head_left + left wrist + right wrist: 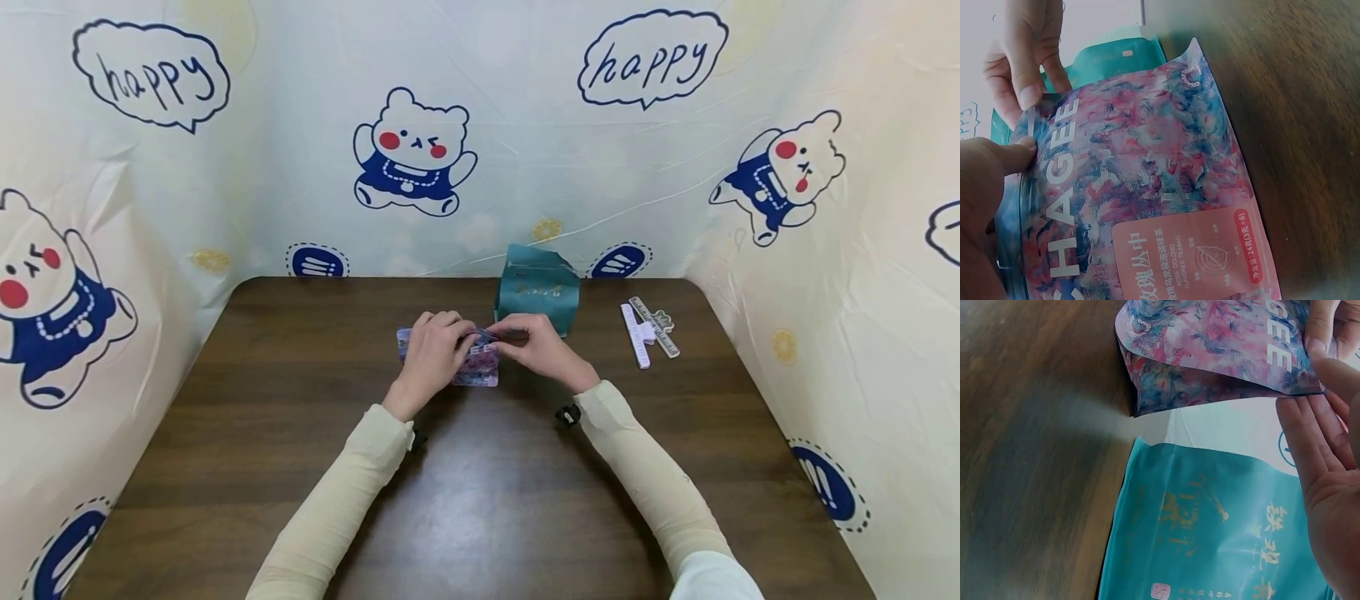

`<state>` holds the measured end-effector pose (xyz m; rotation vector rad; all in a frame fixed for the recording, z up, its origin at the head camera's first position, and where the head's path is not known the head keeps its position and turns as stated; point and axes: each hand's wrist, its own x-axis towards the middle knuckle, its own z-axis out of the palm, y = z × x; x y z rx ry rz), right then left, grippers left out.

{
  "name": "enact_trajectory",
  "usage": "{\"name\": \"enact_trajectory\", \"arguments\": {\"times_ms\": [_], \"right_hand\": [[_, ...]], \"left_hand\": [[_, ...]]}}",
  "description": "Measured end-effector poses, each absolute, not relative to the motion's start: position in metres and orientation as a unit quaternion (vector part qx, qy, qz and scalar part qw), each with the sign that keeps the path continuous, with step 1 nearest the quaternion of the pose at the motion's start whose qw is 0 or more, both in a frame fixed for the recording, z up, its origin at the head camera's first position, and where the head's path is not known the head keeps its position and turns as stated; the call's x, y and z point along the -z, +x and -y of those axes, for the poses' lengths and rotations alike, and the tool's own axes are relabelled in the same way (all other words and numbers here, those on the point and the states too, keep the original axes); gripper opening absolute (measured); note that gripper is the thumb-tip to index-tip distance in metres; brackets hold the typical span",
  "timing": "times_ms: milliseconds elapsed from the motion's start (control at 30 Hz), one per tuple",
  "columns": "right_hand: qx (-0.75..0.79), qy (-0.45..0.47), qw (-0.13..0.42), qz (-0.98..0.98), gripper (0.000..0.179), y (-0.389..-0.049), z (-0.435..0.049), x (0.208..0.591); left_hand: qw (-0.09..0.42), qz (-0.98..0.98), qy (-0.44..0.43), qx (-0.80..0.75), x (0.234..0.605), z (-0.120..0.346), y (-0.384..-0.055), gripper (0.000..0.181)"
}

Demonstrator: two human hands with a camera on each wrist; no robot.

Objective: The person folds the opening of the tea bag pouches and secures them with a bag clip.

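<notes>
A tea bag pouch (1147, 150) printed in pink, blue and purple, with large white lettering, stands on the table between both hands. Its top edge is gripped by my left hand (433, 354), thumb on the front face and fingers behind. At the right end of that same edge, my right hand (542, 346) pinches the corner between thumb and fingers. In the right wrist view the pouch (1210, 344) shows its folded side, and the right fingers lie behind its top corner. A teal pouch (538, 287) with gold characters stands just behind the right hand.
Two white sealing clips (639, 337) lie crossed on the right side of the brown wooden table (300, 483). A pale cloth with printed bears (415, 154) hangs behind and along both sides of the table.
</notes>
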<state>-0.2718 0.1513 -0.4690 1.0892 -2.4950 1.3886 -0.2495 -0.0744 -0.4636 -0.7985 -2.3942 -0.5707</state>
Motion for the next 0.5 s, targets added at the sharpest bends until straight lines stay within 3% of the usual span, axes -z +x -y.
{"name": "enact_trajectory", "arguments": {"times_ms": [500], "right_hand": [[-0.45,0.36,0.076,0.814,0.016,-0.2753,-0.1431,0.4711]], "left_hand": [[0.275,0.894,-0.292,0.199,0.4655,0.0703,-0.2466,0.014]]}}
